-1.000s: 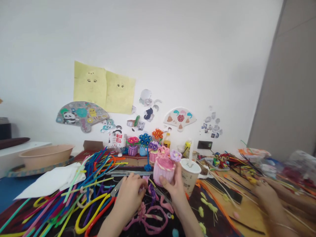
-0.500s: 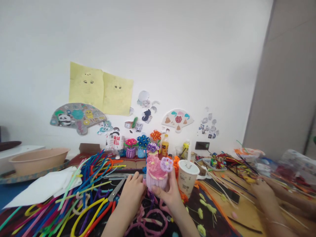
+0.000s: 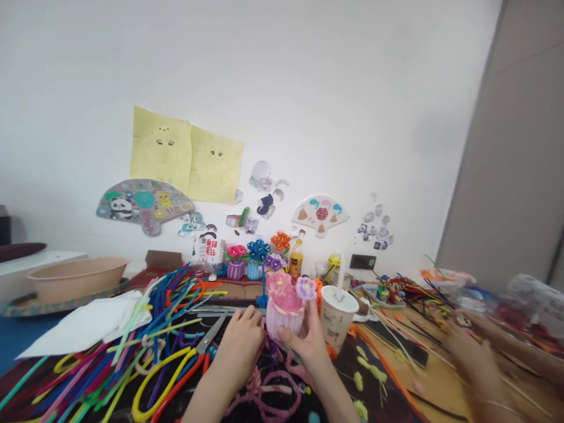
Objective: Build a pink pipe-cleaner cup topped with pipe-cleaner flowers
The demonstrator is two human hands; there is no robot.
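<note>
A small lilac pot with pink fuzzy swirls [image 3: 284, 305] on top stands upright in the middle, and a lilac flower [image 3: 306, 288] sits at its upper right. My right hand [image 3: 306, 338] grips the pot from the right, thumb across its front. Close by its left side is my left hand [image 3: 242, 335], fingers curled together; their tips and anything between them are hidden. Loops of pink pipe cleaner [image 3: 275, 395] lie on the dark mat below the hands. Scissors [image 3: 211, 333] rest left of my left hand.
A paper cup with a straw [image 3: 338, 317] stands just right of my right hand. Many coloured pipe cleaners [image 3: 110, 364] spread over the left. Flower pots [image 3: 235, 269] and a yellow bottle [image 3: 296, 258] stand behind. Another person's hands [image 3: 469, 346] are at the right.
The whole view has shifted slightly, so most things appear a little further right. The pot sits slightly lower relative to the flowers behind it, still in my right hand.
</note>
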